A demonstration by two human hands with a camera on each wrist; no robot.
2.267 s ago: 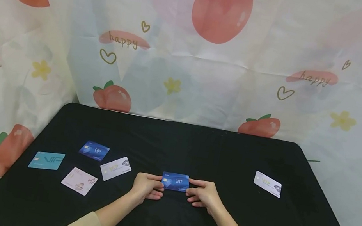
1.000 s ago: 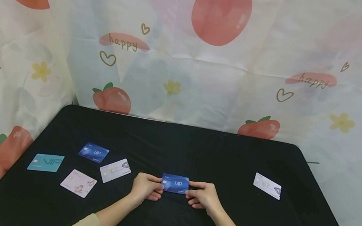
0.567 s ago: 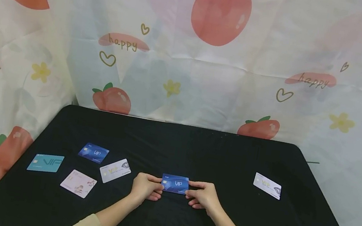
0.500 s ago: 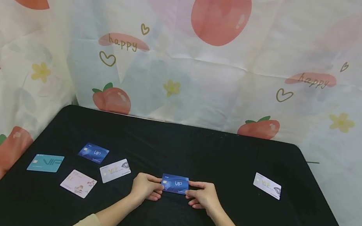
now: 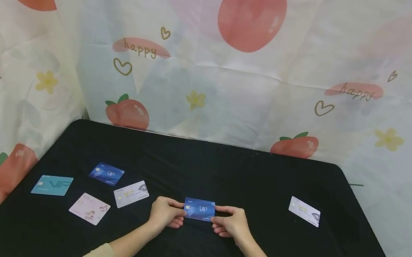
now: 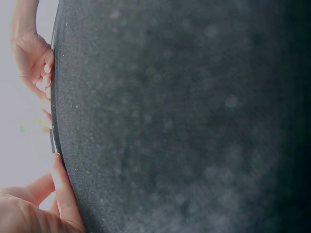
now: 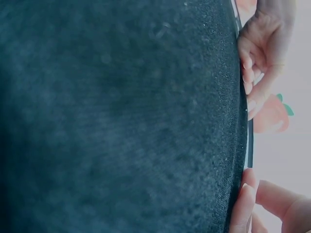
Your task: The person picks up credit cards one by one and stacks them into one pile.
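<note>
A blue VIP card [image 5: 199, 209] lies flat at the middle of the black table, its print upright toward me. My left hand [image 5: 165, 213] holds the card's left short edge between thumb and index finger. At the opposite short edge my right hand [image 5: 233, 223] pinches it the same way. The other fingers of both hands curl below the card. In the left wrist view my left hand [image 6: 43, 204] is at the bottom left, close over the cloth. The right wrist view has my right hand [image 7: 269, 204] at the bottom right; the card shows only as a thin edge there.
To the left lie a teal VIP card [image 5: 52, 185], a second blue card [image 5: 106, 173], a pale pink card [image 5: 89, 208] and a silver-white card [image 5: 131, 194]. Another silver-white card [image 5: 304, 211] lies far right. A fruit-print curtain [image 5: 234, 106] stands behind the black table [image 5: 200, 163].
</note>
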